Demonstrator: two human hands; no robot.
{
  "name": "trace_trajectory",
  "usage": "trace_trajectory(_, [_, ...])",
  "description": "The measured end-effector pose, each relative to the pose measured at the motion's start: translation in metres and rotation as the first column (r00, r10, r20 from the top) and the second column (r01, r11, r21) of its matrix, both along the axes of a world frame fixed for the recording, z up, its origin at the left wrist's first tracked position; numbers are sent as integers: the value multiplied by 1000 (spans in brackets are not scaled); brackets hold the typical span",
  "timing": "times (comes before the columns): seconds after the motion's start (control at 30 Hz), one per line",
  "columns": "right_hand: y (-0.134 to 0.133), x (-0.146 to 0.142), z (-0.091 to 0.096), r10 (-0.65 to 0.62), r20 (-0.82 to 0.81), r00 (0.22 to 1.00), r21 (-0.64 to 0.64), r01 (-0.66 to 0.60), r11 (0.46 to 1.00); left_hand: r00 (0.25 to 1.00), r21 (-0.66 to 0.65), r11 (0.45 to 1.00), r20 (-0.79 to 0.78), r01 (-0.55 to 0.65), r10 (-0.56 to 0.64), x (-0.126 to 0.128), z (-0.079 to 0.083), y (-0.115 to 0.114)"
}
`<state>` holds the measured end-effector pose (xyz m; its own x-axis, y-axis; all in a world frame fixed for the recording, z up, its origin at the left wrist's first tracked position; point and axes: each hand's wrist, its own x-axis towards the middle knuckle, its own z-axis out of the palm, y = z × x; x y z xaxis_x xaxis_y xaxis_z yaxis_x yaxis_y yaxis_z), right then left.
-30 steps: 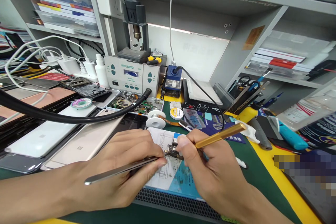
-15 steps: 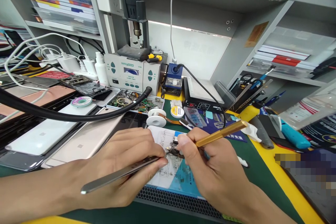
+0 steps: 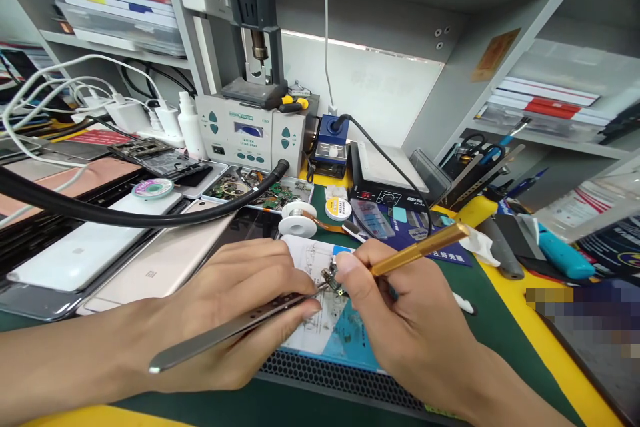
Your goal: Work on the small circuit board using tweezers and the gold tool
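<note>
Metal tweezers (image 3: 225, 330) are pinched in my left hand (image 3: 250, 307), their tips reaching a small dark circuit board (image 3: 331, 275). My right hand (image 3: 405, 320) grips a gold pen-shaped tool (image 3: 420, 248) like a pencil; its working end is hidden behind my fingers, close to the board. Under the board lies a white and blue printed sheet (image 3: 320, 327), marked with dark smudges. My right fingers cover part of the board.
Behind my hands stand a rework station (image 3: 250, 137), a blue soldering iron stand (image 3: 331, 140) and a hot plate (image 3: 385, 177). Phones (image 3: 170, 260) lie at left under a black hose (image 3: 150, 219). A solder wick spool (image 3: 299, 219) sits beyond the sheet.
The small board has tilted a little between my hands, showing a greener, shinier side. Both hands keep their grips on the tools. The whole view has shifted slightly.
</note>
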<state>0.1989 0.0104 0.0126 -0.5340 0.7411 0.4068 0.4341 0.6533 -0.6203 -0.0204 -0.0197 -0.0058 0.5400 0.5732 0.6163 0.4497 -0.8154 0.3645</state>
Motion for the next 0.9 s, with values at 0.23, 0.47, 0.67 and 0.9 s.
trace_trajectory(0.23, [-1, 0, 0, 5, 2, 1000, 13, -5, 1000, 1000, -34, 999, 23, -4, 5, 1, 1, 1])
trace_trajectory(0.47, [-1, 0, 2, 4, 8, 1000, 19, -4, 1000, 1000, -46, 999, 24, -7, 8, 1, 0, 0])
trace_trajectory(0.67, [0, -1, 2, 7, 8, 1000, 23, -7, 1000, 1000, -25, 1000, 21, -12, 13, 1, 3, 0])
trace_trajectory(0.9, [-2, 2, 0, 13, 10, 1000, 20, -14, 1000, 999, -13, 1000, 32, -8, 9, 1, 1, 0])
